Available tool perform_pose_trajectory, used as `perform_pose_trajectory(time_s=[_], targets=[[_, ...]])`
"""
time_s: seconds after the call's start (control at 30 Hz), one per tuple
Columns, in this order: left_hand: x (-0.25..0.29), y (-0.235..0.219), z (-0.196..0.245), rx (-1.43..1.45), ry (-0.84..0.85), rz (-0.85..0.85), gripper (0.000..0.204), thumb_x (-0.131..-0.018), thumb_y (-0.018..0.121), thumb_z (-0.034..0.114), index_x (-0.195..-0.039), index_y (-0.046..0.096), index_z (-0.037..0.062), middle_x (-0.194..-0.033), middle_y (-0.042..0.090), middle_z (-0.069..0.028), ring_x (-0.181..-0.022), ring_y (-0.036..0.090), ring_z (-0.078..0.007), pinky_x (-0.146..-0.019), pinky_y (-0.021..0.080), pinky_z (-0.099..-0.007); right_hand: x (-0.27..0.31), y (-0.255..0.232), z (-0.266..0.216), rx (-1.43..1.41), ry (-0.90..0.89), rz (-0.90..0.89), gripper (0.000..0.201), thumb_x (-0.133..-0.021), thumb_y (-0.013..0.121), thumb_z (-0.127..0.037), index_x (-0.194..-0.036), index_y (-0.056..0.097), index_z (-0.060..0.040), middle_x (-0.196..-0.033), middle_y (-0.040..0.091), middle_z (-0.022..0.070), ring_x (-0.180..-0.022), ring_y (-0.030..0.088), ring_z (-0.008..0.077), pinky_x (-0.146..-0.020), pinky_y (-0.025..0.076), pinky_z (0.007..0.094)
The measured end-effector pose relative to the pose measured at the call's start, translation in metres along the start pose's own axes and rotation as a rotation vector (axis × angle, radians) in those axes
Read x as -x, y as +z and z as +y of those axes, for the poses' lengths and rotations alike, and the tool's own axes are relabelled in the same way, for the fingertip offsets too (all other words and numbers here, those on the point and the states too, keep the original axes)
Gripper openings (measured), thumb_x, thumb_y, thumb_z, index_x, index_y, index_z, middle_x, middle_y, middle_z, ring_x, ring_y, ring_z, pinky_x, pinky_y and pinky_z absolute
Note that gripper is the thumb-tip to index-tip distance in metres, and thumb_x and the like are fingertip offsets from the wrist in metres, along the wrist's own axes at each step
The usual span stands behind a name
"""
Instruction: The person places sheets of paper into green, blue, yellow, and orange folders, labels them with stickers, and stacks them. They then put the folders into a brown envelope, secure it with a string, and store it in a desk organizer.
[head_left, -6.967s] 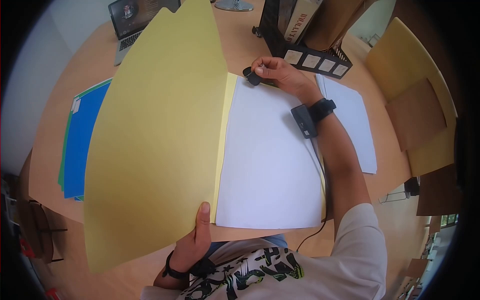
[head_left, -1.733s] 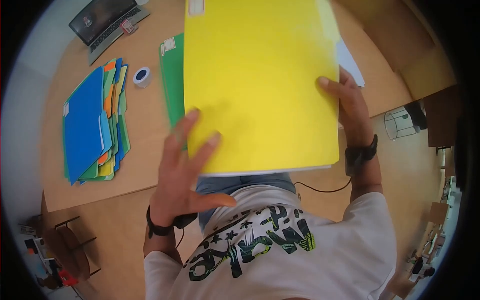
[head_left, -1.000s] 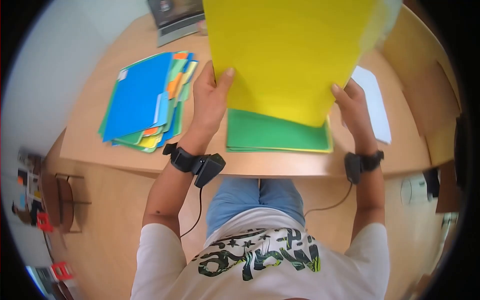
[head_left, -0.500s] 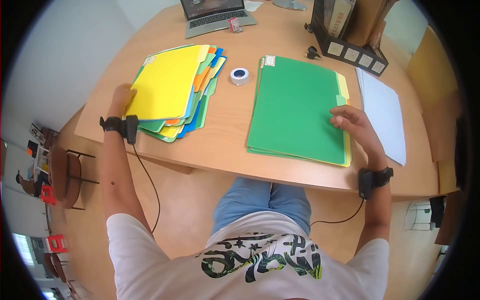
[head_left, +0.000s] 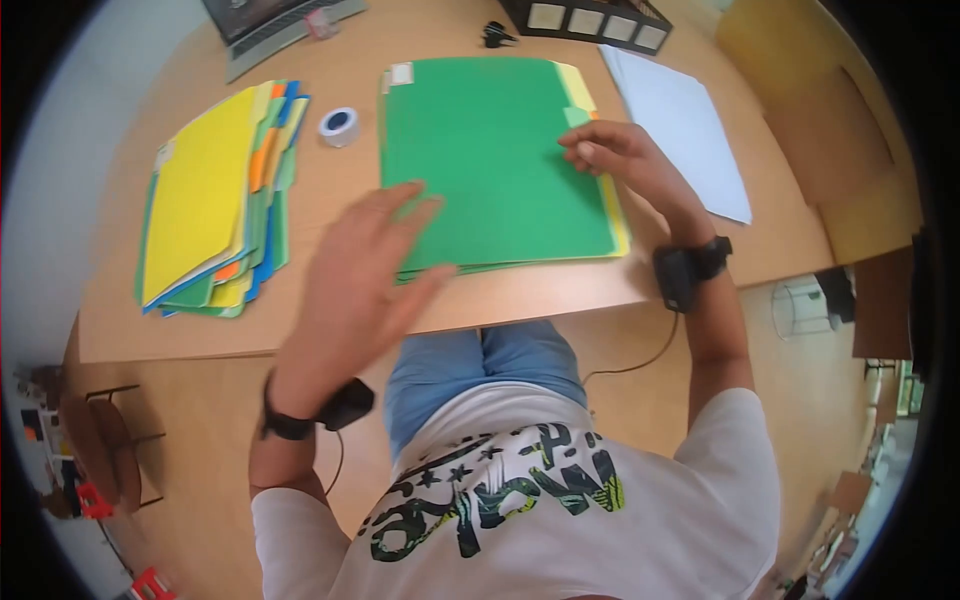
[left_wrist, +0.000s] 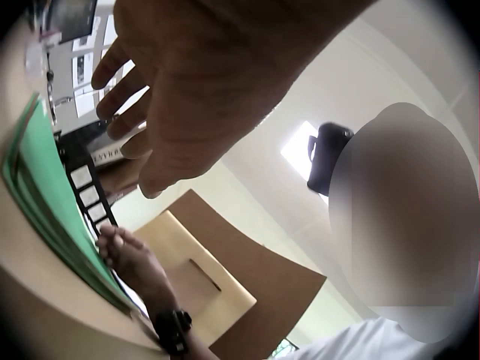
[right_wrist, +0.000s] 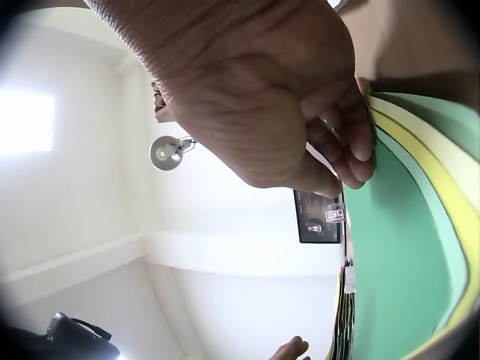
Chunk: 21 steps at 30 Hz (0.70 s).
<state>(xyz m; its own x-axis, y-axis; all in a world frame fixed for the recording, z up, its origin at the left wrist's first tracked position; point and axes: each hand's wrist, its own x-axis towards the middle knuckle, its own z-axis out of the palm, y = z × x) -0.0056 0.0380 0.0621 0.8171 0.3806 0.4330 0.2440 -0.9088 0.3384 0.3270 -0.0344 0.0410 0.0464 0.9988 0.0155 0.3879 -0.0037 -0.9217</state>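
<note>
A green file folder (head_left: 490, 165) lies on top of a small stack on the desk, with yellow and light green tabs showing along its right side. My left hand (head_left: 362, 275) is at the stack's front left corner, fingers spread and holding nothing. My right hand (head_left: 635, 165) is over the stack's right edge with loosely bent fingers; in the right wrist view its fingertips (right_wrist: 358, 169) are close to the green folder's surface. To the left, a yellow folder (head_left: 200, 190) tops a fanned pile of blue, green and orange folders.
A roll of white tape (head_left: 339, 127) sits between the two stacks. White paper sheets (head_left: 685, 130) lie to the right. At the back are a laptop (head_left: 280, 35), a black clip-like item (head_left: 497, 36) and a black file holder (head_left: 590, 22). The desk edge runs close to my body.
The yellow folder, earlier held open over white paper, then lifted closed, has gone onto the left pile. My left hand has let go of it and come back right to the green folder.
</note>
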Motion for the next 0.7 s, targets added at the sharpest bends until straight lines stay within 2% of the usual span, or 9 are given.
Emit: perform_pose_trajectory(time_s=[0.1, 0.2, 0.4, 0.6, 0.7], targets=[[-0.014, 0.039, 0.014, -0.036, -0.026, -0.036, 0.056, -0.081, 0.066, 0.033, -0.124, 0.050, 0.0015, -0.127, 0.050, -0.0180, -0.116, 0.046, -0.0361, -0.095, 0.038, -0.0431, 0.003, 0.000, 0.007, -0.025, 0.015, 0.120, 0.031, -0.093, 0.054, -0.020, -0.116, 0.059, 0.0003, -0.101, 0.062, 0.0055, -0.093, 0.057, 0.0124, -0.085, 0.046, 0.0268], [-0.016, 0.054, 0.012, -0.081, -0.087, -0.081, 0.056, -0.081, 0.064, 0.040, -0.122, 0.053, 0.0030, -0.123, 0.052, -0.0166, -0.114, 0.047, -0.0342, -0.092, 0.040, -0.0425, 0.008, -0.003, 0.009, -0.043, 0.058, 0.200, 0.035, -0.093, 0.052, -0.019, -0.120, 0.055, 0.0017, -0.106, 0.061, 0.0089, -0.097, 0.059, 0.0151, -0.087, 0.048, 0.0279], [-0.019, 0.059, 0.008, -0.055, -0.161, -0.065, 0.049, -0.080, 0.065, 0.039, -0.114, 0.058, 0.0042, -0.117, 0.055, -0.0119, -0.106, 0.050, -0.0311, -0.087, 0.041, -0.0403, 0.010, -0.005, 0.009, -0.019, 0.121, 0.238, 0.036, -0.093, 0.048, -0.018, -0.122, 0.054, 0.0024, -0.107, 0.060, 0.0102, -0.096, 0.059, 0.0159, -0.087, 0.048, 0.0279], [-0.020, 0.056, 0.004, 0.051, -0.152, -0.072, 0.043, -0.083, 0.062, 0.036, -0.113, 0.060, 0.0053, -0.115, 0.055, -0.0116, -0.104, 0.051, -0.0306, -0.085, 0.041, -0.0400, 0.015, -0.007, 0.003, -0.057, 0.166, 0.229, 0.039, -0.092, 0.048, -0.022, -0.123, 0.053, 0.0023, -0.102, 0.062, 0.0097, -0.092, 0.060, 0.0150, -0.085, 0.049, 0.0269], [-0.021, 0.055, 0.006, 0.024, -0.145, -0.036, 0.035, -0.087, 0.058, 0.032, -0.110, 0.061, 0.0054, -0.109, 0.058, -0.0124, -0.100, 0.053, -0.0298, -0.084, 0.042, -0.0381, 0.017, -0.002, -0.006, -0.073, 0.189, 0.244, 0.040, -0.092, 0.049, -0.022, -0.124, 0.053, 0.0020, -0.098, 0.063, 0.0087, -0.088, 0.060, 0.0135, -0.080, 0.049, 0.0249]])
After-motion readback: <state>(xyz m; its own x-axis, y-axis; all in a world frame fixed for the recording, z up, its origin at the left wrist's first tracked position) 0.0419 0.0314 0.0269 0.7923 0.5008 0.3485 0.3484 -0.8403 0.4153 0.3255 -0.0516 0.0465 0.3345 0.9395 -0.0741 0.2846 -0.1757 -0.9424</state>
